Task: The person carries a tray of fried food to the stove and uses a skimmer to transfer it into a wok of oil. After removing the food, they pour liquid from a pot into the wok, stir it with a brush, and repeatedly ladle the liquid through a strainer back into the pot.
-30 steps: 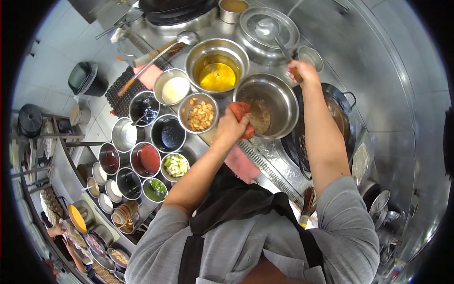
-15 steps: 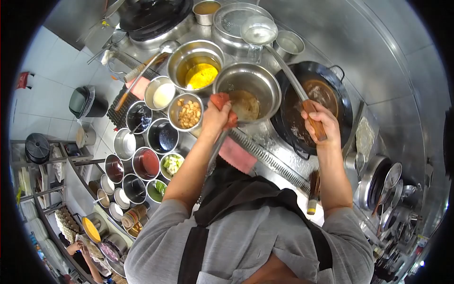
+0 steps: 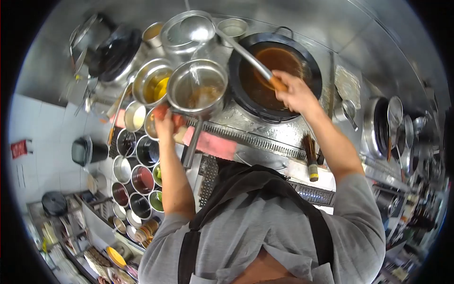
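My right hand (image 3: 294, 92) is closed round the wooden handle of a long metal ladle (image 3: 247, 54). The handle passes over a black wok (image 3: 235, 83) holding brown liquid (image 3: 279, 61). At the far end, the ladle's bowl hangs above a round steel pot (image 3: 166, 37), and a streak like liquid shows below it. Bunched in my left hand (image 3: 165, 128) is a red cloth (image 3: 178, 120). That hand is beside a steel saucepan (image 3: 172, 87) with a little brownish liquid inside. The saucepan's handle (image 3: 193, 146) points toward me, with no hand on it.
A steel pot (image 3: 140, 84) of yellow oil and a pot of white contents (image 3: 135, 116) stand left. Several ingredient pots (image 3: 143, 179) fill the lower left. A pink cloth (image 3: 215, 145) lies along the front, and a bristle brush (image 3: 311, 158) lies right.
My view has shifted, so the stove sits further left. My left hand with the cloth has moved away from the saucepan's rim. The ladle has swung from upright to a slant over the wok.
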{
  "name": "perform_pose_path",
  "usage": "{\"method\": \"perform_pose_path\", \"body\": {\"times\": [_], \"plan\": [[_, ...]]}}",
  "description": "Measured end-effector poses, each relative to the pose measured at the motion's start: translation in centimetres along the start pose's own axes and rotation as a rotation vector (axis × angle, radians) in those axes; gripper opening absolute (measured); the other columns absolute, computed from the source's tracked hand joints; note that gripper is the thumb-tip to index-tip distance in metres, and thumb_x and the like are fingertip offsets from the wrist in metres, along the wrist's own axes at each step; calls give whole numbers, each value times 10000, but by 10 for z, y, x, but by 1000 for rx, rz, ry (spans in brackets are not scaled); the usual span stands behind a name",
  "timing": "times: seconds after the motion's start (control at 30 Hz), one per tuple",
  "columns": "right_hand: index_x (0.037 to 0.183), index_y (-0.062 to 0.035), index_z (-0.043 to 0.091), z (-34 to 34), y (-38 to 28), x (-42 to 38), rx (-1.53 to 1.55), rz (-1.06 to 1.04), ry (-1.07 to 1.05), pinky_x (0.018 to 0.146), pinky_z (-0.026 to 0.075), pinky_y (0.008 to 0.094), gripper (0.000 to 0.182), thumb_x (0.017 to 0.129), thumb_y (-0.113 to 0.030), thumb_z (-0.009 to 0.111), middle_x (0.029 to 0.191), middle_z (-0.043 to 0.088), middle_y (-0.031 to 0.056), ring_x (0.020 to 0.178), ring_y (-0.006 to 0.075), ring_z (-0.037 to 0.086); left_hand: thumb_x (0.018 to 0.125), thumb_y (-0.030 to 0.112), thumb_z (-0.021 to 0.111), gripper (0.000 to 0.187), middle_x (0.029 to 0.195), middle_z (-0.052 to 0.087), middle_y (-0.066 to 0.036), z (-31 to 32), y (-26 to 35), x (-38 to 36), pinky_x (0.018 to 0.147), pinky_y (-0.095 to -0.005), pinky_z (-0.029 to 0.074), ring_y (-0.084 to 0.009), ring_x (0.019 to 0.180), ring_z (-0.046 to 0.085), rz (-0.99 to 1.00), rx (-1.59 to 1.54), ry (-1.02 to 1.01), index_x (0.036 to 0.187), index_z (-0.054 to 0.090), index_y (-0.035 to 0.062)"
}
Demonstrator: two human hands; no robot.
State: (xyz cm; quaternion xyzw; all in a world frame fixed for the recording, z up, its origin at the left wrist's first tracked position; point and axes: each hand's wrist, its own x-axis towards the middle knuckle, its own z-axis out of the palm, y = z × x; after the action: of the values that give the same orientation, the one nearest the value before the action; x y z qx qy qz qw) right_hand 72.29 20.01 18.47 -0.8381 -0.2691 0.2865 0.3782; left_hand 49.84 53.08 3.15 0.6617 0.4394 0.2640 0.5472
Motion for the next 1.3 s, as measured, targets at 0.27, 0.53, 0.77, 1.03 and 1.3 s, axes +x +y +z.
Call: {"method": "perform_pose_path", "body": {"times": [0.27, 0.53, 0.77, 1.03, 1.3], "plan": [[1134, -7, 539, -97, 115, -6, -591, 101, 523, 904, 450, 453, 391, 745, -45, 542, 1039, 609, 256, 1040, 393, 564, 851, 152, 583, 316, 892, 610, -46, -71, -7, -87, 429, -266, 412, -164, 643, 597, -183, -542, -194, 1150, 514, 75], [1159, -28, 528, -45, 308, -150, -468, 385, 488, 829, 460, 493, 390, 770, -46, 502, 1037, 596, 258, 973, 423, 571, 834, 160, 604, 251, 915, 630, -14, -67, -18, -138, 663, -333, 518, -161, 789, 618, -350, -703, -193, 1074, 550, 109], [1310, -41, 454, 59, 363, -242, -538, 312, 642, 749, 488, 448, 538, 784, -39, 570, 1050, 554, 238, 888, 399, 584, 807, 100, 619, 347, 946, 607, -91, -42, -12, -104, 663, -392, 539, -237, 796, 623, -225, -546, -110, 1137, 522, 52], [1198, 19, 551, 108, 332, -240, -585, 191, 495, 1064, 274, 480, 608, 747, -352, 721, 1088, 587, 264, 1251, 461, 343, 900, 291, 545, 407, 995, 615, -95, -40, 47, -37, 479, -306, 513, -219, 749, 646, -239, -190, -68, 1238, 510, 67], [1215, 16, 542, 101, 310, -231, -432, 464, 461, 1021, 343, 418, 625, 661, -228, 698, 1146, 563, 256, 1115, 374, 524, 857, 532, 501, 589, 1007, 651, -207, -12, 40, 103, 813, -365, 477, -318, 947, 634, -4, 705, -300, 1108, 616, 13]]}}
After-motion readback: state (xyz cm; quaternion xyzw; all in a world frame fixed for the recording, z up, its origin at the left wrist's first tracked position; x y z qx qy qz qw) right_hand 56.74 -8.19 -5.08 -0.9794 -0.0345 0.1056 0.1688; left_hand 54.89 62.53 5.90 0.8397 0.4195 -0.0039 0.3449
